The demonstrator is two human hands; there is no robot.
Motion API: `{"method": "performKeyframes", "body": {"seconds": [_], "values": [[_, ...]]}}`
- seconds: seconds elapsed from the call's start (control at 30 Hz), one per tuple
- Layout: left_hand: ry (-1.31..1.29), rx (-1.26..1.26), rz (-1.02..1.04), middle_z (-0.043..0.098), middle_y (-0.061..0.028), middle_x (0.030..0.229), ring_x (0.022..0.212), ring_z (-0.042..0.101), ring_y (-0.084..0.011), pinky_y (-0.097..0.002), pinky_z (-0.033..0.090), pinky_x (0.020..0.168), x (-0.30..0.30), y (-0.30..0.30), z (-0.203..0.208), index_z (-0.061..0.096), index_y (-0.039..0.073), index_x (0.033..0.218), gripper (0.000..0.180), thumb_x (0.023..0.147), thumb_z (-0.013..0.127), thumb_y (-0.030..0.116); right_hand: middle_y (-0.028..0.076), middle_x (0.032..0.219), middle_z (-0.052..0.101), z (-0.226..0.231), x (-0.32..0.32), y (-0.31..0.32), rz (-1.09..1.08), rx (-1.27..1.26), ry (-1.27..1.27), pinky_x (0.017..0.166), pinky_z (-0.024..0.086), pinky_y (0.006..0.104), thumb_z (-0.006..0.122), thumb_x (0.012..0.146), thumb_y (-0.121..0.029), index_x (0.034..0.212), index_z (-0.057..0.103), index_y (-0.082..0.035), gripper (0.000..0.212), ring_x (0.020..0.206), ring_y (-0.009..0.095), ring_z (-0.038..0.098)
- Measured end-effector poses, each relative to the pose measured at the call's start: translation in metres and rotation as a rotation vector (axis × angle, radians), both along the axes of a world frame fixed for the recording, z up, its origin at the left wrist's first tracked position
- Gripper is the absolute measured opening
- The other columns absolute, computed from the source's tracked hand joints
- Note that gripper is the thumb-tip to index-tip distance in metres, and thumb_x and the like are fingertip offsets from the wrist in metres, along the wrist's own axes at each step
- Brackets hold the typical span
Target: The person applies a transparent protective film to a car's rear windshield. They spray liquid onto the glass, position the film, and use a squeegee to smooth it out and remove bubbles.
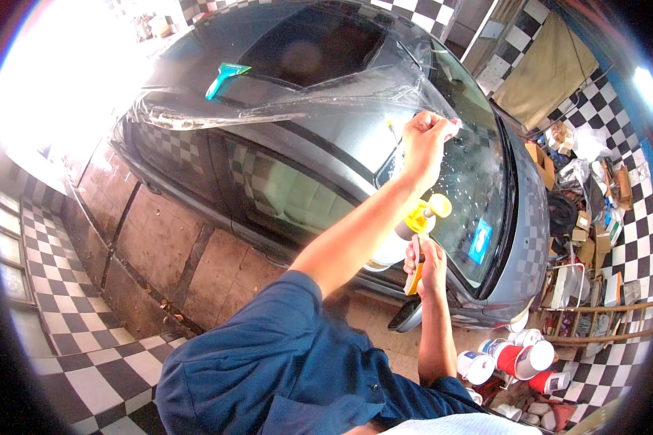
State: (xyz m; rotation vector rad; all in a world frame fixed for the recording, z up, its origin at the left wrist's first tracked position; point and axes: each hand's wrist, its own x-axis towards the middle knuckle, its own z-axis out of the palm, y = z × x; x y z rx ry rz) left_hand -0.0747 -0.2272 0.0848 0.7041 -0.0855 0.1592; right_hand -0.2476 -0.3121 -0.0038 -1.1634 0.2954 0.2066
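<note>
The left hand (pixel 424 138) pinches the edge of a clear plastic film sheet (pixel 283 109) draped over a grey car's roof (pixel 196 65), while the right hand (pixel 429 264) grips a white spray bottle with yellow nozzle (pixel 413 228). Wetting and laying the film appears under way; the next move likely demands steady tension. A teal squeegee (pixel 225 78) rests on the roof; checkered walls (pixel 631 174) surround the garage.

- One grey car (pixel 326 167), filling the centre.
- One clear film sheet (pixel 283 109), at 12 o'clock.
- One teal squeegee (pixel 225 78), at 11 o'clock.
- One spray bottle (pixel 406 239) with a yellow head, just right of centre.
- Two hands: left hand (pixel 424 141), right hand (pixel 428 264).
- About four white-ended rolls (pixel 519 359), at 4 o'clock.
</note>
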Motion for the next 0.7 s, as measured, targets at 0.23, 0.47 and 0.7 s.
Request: {"method": "performKeyframes", "body": {"seconds": [0.23, 0.47, 0.7], "values": [[-0.014, -0.049, -0.028, 0.062, -0.0141, 0.08, 0.08, 0.064, -0.0219, -0.0327, 0.052, 0.082, -0.001, 0.002, 0.009, 0.054, -0.001, 0.068, 0.011, 0.078, 0.058, -0.003, 0.005, 0.065, 0.048, 0.01, 0.004, 0.002, -0.003, -0.034, -0.008, 0.042, 0.034, 0.0228, 0.041, 0.091, -0.02, 0.084, 0.051, -0.001, 0.023, 0.048, 0.01, 0.042], [-0.044, -0.105, -0.055, 0.061, -0.0134, 0.079, 0.083, 0.063, -0.0229, -0.0342, 0.052, 0.082, 0.0, 0.005, 0.015, 0.053, -0.001, 0.067, 0.014, 0.08, 0.056, -0.004, 0.005, 0.065, 0.048, 0.012, 0.005, 0.002, -0.015, -0.01, -0.013, 0.042, 0.034, 0.0227, 0.041, 0.091, -0.02, 0.084, 0.051, 0.0, 0.023, 0.048, 0.01, 0.042], [-0.047, -0.11, -0.075, 0.061, -0.0138, 0.079, 0.083, 0.063, -0.0234, -0.0343, 0.053, 0.082, -0.001, 0.006, 0.017, 0.053, -0.001, 0.068, 0.013, 0.08, 0.056, -0.004, 0.005, 0.065, 0.048, 0.011, 0.007, 0.001, -0.011, -0.011, -0.014, 0.042, 0.034, 0.023, 0.042, 0.092, -0.021, 0.084, 0.051, -0.001, 0.023, 0.048, 0.01, 0.042]]}}
